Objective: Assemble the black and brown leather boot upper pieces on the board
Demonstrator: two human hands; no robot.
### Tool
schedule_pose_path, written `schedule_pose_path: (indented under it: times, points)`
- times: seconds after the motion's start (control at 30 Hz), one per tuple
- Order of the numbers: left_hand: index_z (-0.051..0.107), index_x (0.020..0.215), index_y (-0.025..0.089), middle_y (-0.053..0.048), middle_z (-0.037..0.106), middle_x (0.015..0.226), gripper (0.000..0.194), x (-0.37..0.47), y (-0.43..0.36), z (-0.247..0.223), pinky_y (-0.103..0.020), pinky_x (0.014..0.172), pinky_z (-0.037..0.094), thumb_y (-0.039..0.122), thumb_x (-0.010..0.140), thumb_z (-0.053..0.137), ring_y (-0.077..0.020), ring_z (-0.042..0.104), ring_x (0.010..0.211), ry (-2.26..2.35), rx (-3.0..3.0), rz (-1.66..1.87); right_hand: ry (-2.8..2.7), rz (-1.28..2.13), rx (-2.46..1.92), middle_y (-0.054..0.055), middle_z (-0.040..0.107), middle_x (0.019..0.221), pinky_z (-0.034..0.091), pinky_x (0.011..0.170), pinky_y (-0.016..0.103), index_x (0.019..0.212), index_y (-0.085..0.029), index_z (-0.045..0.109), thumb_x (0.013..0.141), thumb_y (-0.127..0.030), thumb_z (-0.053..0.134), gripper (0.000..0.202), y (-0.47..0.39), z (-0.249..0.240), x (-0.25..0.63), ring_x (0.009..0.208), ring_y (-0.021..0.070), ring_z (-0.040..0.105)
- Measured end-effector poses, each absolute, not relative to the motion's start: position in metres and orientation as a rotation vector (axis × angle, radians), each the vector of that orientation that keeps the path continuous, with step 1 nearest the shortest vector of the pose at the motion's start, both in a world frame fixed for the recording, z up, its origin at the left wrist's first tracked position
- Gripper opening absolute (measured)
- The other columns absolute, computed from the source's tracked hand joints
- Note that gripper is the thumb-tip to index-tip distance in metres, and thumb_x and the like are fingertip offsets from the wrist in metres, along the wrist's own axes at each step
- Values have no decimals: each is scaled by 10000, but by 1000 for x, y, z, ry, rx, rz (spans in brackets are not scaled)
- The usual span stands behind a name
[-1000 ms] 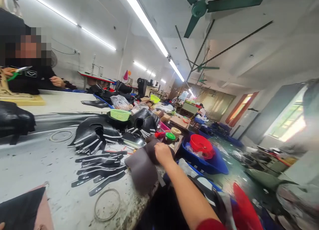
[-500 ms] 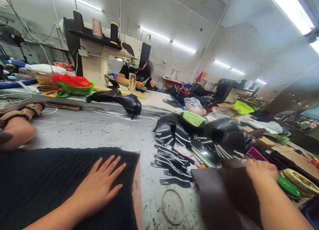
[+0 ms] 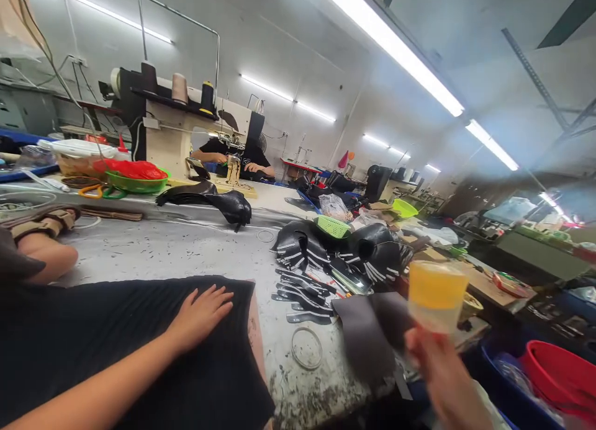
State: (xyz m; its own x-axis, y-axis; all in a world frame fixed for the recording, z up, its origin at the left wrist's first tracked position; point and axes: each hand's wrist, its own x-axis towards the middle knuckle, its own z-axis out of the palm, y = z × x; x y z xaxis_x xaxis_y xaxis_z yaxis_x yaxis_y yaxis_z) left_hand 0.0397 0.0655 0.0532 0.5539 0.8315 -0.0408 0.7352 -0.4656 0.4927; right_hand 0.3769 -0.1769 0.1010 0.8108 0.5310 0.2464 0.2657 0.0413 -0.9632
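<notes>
My left hand [image 3: 202,312] lies flat, fingers slightly spread, on black ribbed fabric [image 3: 116,337] at the lower left. My right hand [image 3: 440,362], blurred by motion, grips a translucent plastic cup [image 3: 437,293] and holds it up at the right. The cup's upper part looks yellow, its lower part pale. Beneath and left of the cup, a dark brown sheet [image 3: 365,337] lies on the table's right side. Just beyond it are several black strips [image 3: 302,296] with white markings. A pale ring [image 3: 306,348] rests between the fabric and the sheet.
Black shaped pieces [image 3: 298,244] and a green basket [image 3: 333,226] stand mid-table. A sewing machine [image 3: 167,132] rises behind, with a co-worker [image 3: 251,160] beyond it. Red and blue tubs [image 3: 559,368] are at the lower right. A bare bent limb [image 3: 51,259] shows at left.
My right hand has left the brown sheet area and now holds up the cup. The view has swung right, showing the tubs. My left hand stays on the black fabric.
</notes>
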Motion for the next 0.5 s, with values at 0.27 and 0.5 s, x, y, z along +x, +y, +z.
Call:
schedule_pose_path:
  times: [0.27,0.5]
  points:
    - [647,1004,210,-46,661,1086,384,38,2,128,-287,915,425,459,806,433,-206,572,1038,693,2345,329,-471,1009,-693,16,688,854,516,769,299,978,-257,680,600,-390,824,425,-148,77,187,828,168,627]
    - [595,669,177,-30,583,667,306,14,-102,115,-208,568,398,340,878,442,-128,522,607,364,2307,574,-587,1128,-687,19,693,795,494,735,281,917,-237,691,541,-398,853,441,-180,100,151,754,160,612]
